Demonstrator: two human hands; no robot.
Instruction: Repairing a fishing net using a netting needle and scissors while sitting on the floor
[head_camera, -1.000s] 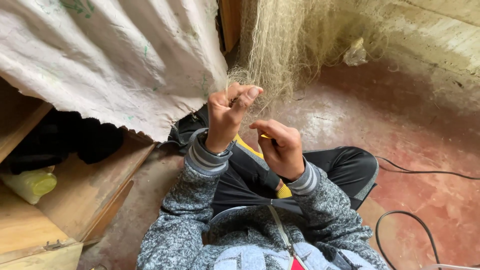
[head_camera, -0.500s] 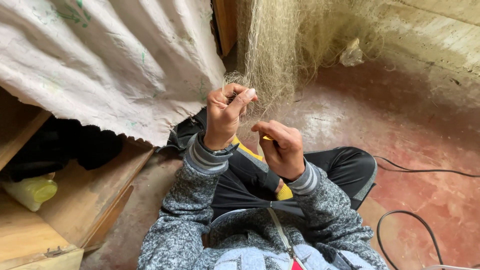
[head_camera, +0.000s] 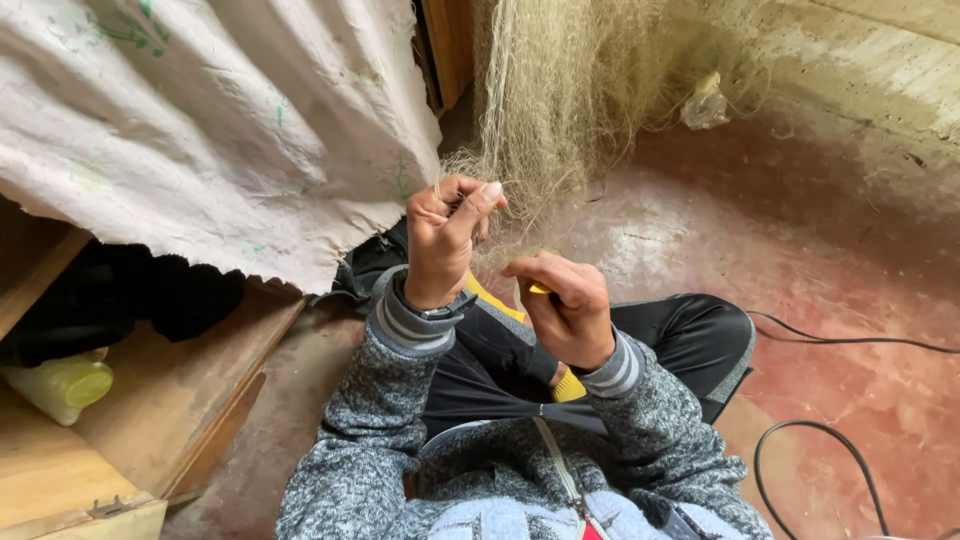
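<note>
Left hand (head_camera: 448, 235) raised, fingers pinched on strands of pale fishing net (head_camera: 560, 110) hanging above the red floor (head_camera: 850, 290), right hand (head_camera: 566, 305) just below, closed around a yellow netting tool (head_camera: 540, 289), white cloth (head_camera: 200, 130) at left.

To your left hangs a crumpled white cloth sheet (head_camera: 200, 130) over a wooden box (head_camera: 150, 400) holding 1 yellow plastic bottle (head_camera: 60, 385); a black cable (head_camera: 850, 440) loops across the red concrete floor (head_camera: 800, 250).
</note>
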